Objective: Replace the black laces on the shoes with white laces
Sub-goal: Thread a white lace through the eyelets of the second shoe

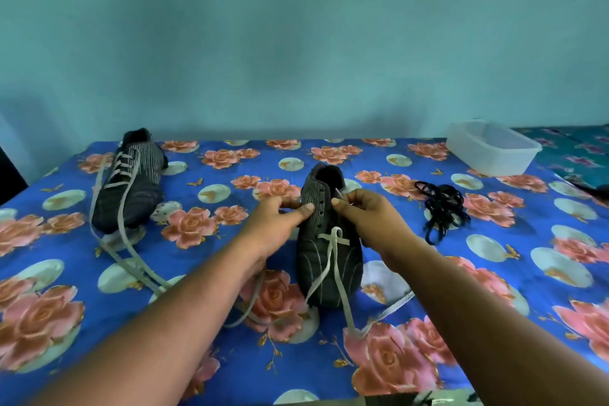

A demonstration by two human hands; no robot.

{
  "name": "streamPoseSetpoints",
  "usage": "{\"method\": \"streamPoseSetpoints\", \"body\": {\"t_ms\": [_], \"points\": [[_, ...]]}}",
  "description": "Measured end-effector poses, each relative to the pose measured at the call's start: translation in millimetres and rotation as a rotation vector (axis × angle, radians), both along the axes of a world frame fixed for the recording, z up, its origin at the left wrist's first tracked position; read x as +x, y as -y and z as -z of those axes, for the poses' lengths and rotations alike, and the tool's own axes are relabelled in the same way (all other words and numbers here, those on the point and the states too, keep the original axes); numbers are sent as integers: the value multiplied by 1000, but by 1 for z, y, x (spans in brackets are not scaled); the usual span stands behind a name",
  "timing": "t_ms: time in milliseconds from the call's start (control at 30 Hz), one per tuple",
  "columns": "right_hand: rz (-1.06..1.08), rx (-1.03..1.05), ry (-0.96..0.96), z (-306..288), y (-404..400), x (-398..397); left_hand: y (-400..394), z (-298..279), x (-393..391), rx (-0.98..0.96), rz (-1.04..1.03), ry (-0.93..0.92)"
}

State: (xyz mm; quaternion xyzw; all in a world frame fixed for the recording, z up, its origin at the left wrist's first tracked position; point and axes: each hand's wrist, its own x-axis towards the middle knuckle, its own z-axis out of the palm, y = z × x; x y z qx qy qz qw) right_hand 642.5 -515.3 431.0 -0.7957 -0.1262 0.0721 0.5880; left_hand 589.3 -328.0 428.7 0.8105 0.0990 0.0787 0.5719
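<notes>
Hands (280, 217) on toe-near shoe (329, 260)

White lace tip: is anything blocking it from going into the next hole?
Nothing visible does. The right hand pinches the white lace tip beside the shoe, and the open eyelets show bare; the left hand grips the shoe's other side.

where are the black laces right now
In the head view, the black laces lie in a loose heap on the floral cloth, right of the shoe being laced and just in front of the clear plastic container.
</notes>
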Motion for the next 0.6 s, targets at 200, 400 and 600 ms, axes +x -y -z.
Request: {"method": "streamPoseSetpoints", "body": {"t_ms": [200, 400, 600], "points": [[-15, -22, 77, -7, -27, 31, -14, 10, 34, -61, -9, 22], [-73, -5, 124, -8, -30, 57, -38, 12, 50, 241, -35, -42], [-58, -341, 491, -6, 14, 51, -38, -5, 12, 609, 116, 253]]}}
